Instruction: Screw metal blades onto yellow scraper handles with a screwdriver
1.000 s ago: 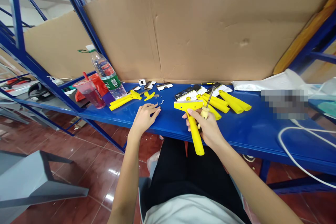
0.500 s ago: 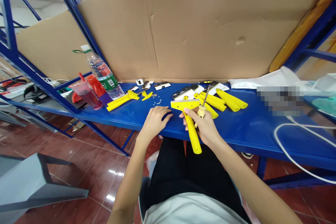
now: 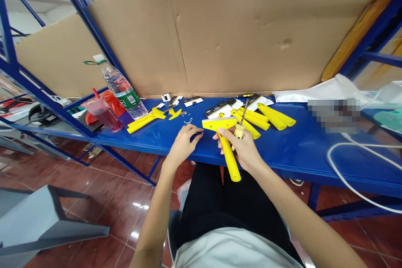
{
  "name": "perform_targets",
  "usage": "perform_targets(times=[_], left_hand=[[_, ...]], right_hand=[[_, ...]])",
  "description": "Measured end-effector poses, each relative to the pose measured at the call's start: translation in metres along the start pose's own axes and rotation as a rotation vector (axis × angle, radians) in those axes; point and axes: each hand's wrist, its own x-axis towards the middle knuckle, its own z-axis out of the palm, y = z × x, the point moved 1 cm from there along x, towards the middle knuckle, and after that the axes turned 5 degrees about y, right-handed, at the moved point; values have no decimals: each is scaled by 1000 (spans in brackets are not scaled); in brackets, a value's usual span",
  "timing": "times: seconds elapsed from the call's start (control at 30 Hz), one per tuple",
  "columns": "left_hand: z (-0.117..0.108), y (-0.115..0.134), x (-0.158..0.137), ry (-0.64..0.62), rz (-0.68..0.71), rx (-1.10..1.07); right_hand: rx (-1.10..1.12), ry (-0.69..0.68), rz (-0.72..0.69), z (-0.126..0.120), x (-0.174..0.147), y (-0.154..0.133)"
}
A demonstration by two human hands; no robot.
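My right hand (image 3: 243, 142) is closed around a yellow scraper (image 3: 230, 157), its wide head turned up and left and its handle pointing down toward my lap. The same hand also keeps a screwdriver (image 3: 239, 130) with a pale yellow handle, shaft pointing up. Left of the scraper head, my left hand (image 3: 185, 142) is low over the table, thumb and forefinger pinched on a tiny shiny piece, apparently a small screw (image 3: 202, 133). Several small screws (image 3: 188, 120) lie scattered beyond it.
Yellow handles (image 3: 276, 116) and black-and-white cards (image 3: 216, 109) lie behind my right hand on the blue table (image 3: 301, 146). Further left are another yellow scraper (image 3: 146, 120), a water bottle (image 3: 125, 90) and a red cup (image 3: 105, 113). A white cable (image 3: 333, 167) hangs over the right edge.
My left hand's thumb and forefinger have come together, and a tiny shiny piece now shows at their tips. My right hand holds the scraper and screwdriver almost as before.
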Motion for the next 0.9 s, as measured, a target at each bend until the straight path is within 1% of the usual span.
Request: perform_targets(times=[0.07, 0.17, 0.23, 0.3, 0.43, 0.57, 0.67, 0.73, 0.8, 0.87, 0.9], left_hand=[[1, -1, 0, -9, 24, 58], [1, -1, 0, -13, 34, 65], [-1, -1, 1, -6, -1, 45], [-2, -1, 2, -5, -66, 42], [-2, -1, 2, -11, -167, 83], [-1, -5, 2, -16, -184, 65], [-2, -8, 4, 18, -176, -12], [-4, -9, 5, 100, -170, -102], [-8, -6, 6, 277, -190, -192], [-12, 3, 5, 469, -210, -296], [-14, 10, 5, 529, -205, -350]], right_hand=[[1, 0, 1, 0, 0, 0], [-3, 0, -1, 0, 0, 0], [-6, -8, -4, 0, 1, 1], [-11, -30, -3, -1, 1, 3], [-35, -58, -2, -2, 2, 6], [-51, -60, 3, -1, 1, 5], [-71, -67, 16, 1, 0, 1], [-71, -63, 29, 2, 0, -1], [-76, -54, 43, 3, -1, -2], [-85, -49, 51, 3, 0, -2], [-87, -47, 54, 2, 0, -1]])
